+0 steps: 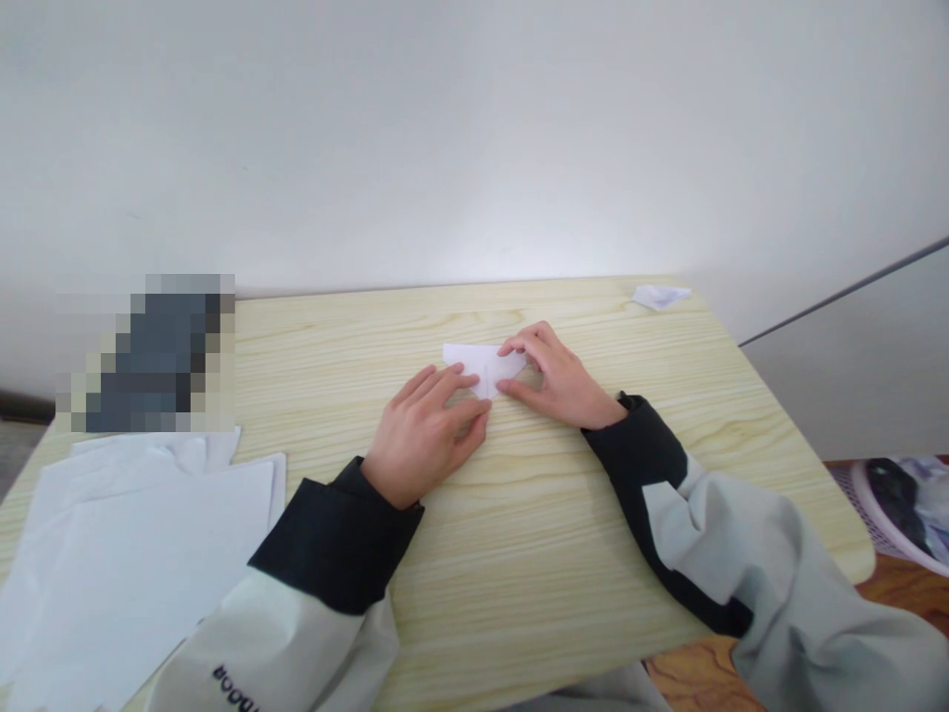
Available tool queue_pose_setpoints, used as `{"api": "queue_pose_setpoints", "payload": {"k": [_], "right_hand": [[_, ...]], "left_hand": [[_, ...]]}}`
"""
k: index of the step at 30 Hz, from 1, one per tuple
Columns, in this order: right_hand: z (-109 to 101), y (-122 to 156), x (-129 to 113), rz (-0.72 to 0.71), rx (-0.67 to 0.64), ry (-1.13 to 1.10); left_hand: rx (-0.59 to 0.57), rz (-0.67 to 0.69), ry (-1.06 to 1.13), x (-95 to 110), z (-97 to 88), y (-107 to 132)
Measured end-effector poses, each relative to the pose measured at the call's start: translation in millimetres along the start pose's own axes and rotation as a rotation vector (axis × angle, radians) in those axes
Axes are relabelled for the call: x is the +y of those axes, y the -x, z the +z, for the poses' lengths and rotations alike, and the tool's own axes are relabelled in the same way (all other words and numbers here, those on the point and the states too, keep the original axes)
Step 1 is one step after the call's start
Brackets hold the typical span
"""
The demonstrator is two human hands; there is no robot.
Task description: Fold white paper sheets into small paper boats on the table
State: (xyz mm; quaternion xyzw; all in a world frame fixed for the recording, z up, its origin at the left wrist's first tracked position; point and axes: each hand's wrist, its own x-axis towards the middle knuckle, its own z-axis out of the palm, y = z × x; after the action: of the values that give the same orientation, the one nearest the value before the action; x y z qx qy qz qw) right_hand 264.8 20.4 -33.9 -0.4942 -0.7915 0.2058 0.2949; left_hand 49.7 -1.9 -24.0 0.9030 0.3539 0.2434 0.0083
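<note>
A small folded piece of white paper point(485, 372) lies flat on the table, wider at its far edge and narrower toward me, with a crease down its middle. My left hand point(431, 423) holds its left side, index finger on the paper and thumb at the near edge. On the other side, my right hand point(553, 379) curves over the right end, its thumb and index finger touching the paper. Part of the right end is hidden under those fingers.
The light wood-grain table point(504, 554) meets a white wall point(474, 138). White paper sheets point(163, 554) are piled at the left, below a blurred dark object point(152, 361). A folded paper piece point(659, 296) lies at the far right. A pink basket point(879, 519) stands beside the table.
</note>
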Motion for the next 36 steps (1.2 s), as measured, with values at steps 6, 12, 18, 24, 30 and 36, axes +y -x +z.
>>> {"api": "queue_pose_setpoints", "payload": {"k": [6, 12, 18, 24, 30, 36], "right_hand": [[-2, 0, 5, -0.018, -0.003, -0.110], [3, -1, 9, -0.035, 0.123, -0.049], [3, 1, 4, 0.004, 0.071, 0.011], [2, 0, -3, 0.041, 0.019, 0.104], [2, 0, -3, 0.018, 0.002, 0.111], [0, 0, -3, 0.010, -0.017, 0.092]], "left_hand": [[0.005, -0.007, 0.006, -1, 2.1, 1], [-0.003, -0.005, 0.015, -2, 2.4, 2], [-0.018, -0.022, 0.044, -3, 1.5, 2], [-0.040, -0.005, 0.055, -3, 0.2, 1], [-0.076, -0.022, 0.027, -1, -1.5, 1], [-0.078, -0.022, 0.020, -1, -1.4, 1]]}}
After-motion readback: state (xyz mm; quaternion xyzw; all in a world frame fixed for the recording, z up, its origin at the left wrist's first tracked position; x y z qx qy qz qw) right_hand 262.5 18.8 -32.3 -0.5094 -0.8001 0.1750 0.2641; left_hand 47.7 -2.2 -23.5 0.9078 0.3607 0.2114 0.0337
